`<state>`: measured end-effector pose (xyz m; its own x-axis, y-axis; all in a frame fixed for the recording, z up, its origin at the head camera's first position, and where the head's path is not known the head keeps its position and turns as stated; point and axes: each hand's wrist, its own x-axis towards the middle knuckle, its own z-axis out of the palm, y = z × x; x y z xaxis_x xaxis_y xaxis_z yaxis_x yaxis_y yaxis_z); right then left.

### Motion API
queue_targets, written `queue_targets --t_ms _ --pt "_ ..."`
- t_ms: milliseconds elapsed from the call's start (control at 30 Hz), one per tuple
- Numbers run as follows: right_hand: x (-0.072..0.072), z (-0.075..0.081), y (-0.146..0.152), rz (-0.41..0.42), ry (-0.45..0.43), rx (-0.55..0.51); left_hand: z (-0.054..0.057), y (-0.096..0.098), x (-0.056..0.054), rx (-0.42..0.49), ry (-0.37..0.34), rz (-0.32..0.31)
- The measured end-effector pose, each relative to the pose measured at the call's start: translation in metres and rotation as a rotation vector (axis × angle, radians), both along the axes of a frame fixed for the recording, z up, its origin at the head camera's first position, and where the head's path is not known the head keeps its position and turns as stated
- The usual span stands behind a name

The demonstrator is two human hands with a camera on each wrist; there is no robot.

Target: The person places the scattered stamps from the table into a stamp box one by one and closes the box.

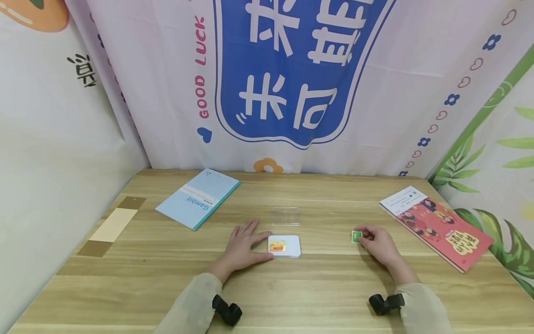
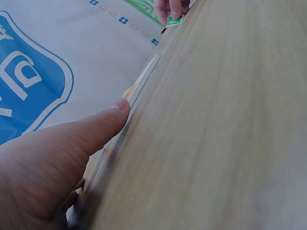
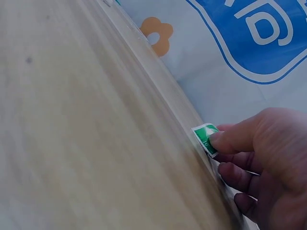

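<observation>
A white card [image 1: 293,246] with rounded corners lies on the table, bearing a small yellow-orange stamp-like picture [image 1: 277,246] on its left part. At the card's left end, my left hand [image 1: 244,248] rests with fingers spread, the thumb and index fingertips touching near its two corners. In the left wrist view the thumb [image 2: 108,124] lies against the card's edge. Farther right, my right hand [image 1: 379,243] pinches a small green stamp [image 1: 356,236] with a white perforated-looking border between thumb and index finger. The right wrist view shows the green stamp [image 3: 206,138] tilted just above the table.
Behind the card lies a clear plastic sheet or case [image 1: 286,216]. A light blue Gambit notebook [image 1: 196,199] is at the back left, and a red illustrated booklet [image 1: 442,227] at the right. Tape strips [image 1: 112,226] mark the table's left side. A printed curtain [image 1: 167,93] hangs behind.
</observation>
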<state>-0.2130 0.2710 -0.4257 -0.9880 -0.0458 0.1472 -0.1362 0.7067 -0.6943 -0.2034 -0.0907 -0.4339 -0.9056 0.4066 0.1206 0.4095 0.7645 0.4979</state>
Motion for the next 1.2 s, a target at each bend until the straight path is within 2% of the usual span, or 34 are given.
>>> queue_targets --t_ms 167,333,567,900,1067,1200 --pt "-0.002 0.002 -0.007 0.044 0.018 -0.056 0.001 -0.001 0.0 0.001 0.002 0.001" --pt "-0.003 0.008 -0.027 0.093 0.027 -0.21 0.0 -0.001 0.0 0.0 0.005 0.002" --pt "-0.004 0.015 -0.059 0.134 -0.035 -0.344 0.0 0.001 -0.002 -0.005 -0.002 -0.014" --pt "-0.004 0.015 -0.104 0.184 -0.095 -0.383 0.001 0.001 0.0 -0.002 -0.005 -0.007" --pt "-0.001 0.012 -0.124 0.217 -0.081 -0.372 0.001 0.0 0.0 -0.006 -0.007 -0.003" --pt "0.007 0.018 -0.134 0.252 -0.046 -0.363 0.002 0.0 0.001 -0.002 -0.003 -0.001"
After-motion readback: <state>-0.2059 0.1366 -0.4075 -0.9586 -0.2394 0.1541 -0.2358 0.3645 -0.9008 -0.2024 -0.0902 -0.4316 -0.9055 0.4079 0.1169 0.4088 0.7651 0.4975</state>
